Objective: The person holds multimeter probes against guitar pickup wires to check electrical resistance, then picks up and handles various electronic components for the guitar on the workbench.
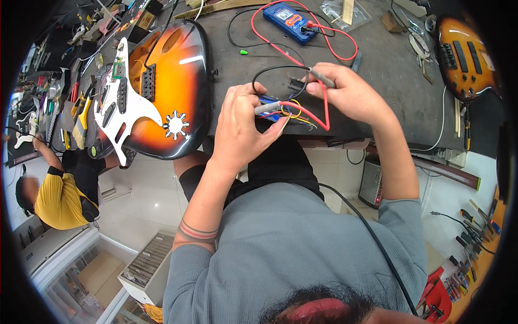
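My left hand point(237, 121) is closed around a grey test probe point(268, 108) with a red lead, near the bench's front edge. Under and beside its fingers shows a blue part point(267, 99) with thin yellow, red and blue wires point(294, 112); its exact kind is hard to make out. My right hand point(350, 89) pinches a second grey test probe point(324, 78), whose lead is black. Next to its fingertips is a small black block point(295, 84); whether they touch it I cannot tell. Both leads run toward a blue multimeter point(290, 21) at the back.
A sunburst guitar body point(189, 70) lies at left with a white pickguard point(123, 102) on it. Another sunburst guitar body point(467, 59) is at far right. A green cap point(244, 52) lies on the dark bench point(232, 38). Tools and a person in yellow point(65, 200) are at left.
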Tool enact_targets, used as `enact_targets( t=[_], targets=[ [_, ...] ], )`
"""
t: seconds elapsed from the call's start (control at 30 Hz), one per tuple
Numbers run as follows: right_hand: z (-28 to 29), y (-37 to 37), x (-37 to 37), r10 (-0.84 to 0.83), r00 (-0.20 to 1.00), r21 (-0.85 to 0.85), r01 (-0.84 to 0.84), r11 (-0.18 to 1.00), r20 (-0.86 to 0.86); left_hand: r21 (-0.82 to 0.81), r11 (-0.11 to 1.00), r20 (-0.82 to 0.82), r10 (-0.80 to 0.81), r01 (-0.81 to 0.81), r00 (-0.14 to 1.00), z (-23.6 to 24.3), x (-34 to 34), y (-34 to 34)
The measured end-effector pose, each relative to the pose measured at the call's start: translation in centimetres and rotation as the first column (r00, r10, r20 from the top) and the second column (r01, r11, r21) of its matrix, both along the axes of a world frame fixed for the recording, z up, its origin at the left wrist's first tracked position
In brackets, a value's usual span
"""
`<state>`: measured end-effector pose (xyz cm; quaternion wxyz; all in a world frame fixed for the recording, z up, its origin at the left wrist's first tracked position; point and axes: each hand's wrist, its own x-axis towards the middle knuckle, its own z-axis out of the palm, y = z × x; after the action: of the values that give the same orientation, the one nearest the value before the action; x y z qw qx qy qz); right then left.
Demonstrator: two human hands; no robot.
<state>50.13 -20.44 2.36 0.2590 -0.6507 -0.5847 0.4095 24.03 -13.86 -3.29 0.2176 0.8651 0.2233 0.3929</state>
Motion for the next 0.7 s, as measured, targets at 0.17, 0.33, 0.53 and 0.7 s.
enact_targets(
  t=[0.17, 0.33, 0.53, 0.7],
  targets=[
    [1.0, -0.7, 0.6, -0.020, 0.970, 0.056, 0.007, 0.998, 0.242, -0.029, 0.999, -0.031, 0.027, -0.028, 0.999, 0.7, 0.4, -0.1],
    [0.2, -1.9, -0.2, -0.112, 0.937, 0.205, 0.044, 0.978, 0.331, 0.017, 0.986, -0.126, 0.169, -0.168, 0.978, 1.6, 1.5, -0.4],
    [-0.5, -2.2, -1.2, -0.269, 0.962, 0.175, 0.259, 0.950, 0.036, 0.066, 0.985, -0.218, 0.169, -0.159, 0.961, 2.9, 2.2, 0.0],
    [-1.6, -2.3, -1.9, -0.343, 0.939, 0.277, 0.329, 0.903, 0.002, -0.088, 0.979, -0.338, 0.146, -0.185, 0.930, 4.6, 2.7, 0.1]
  ],
)
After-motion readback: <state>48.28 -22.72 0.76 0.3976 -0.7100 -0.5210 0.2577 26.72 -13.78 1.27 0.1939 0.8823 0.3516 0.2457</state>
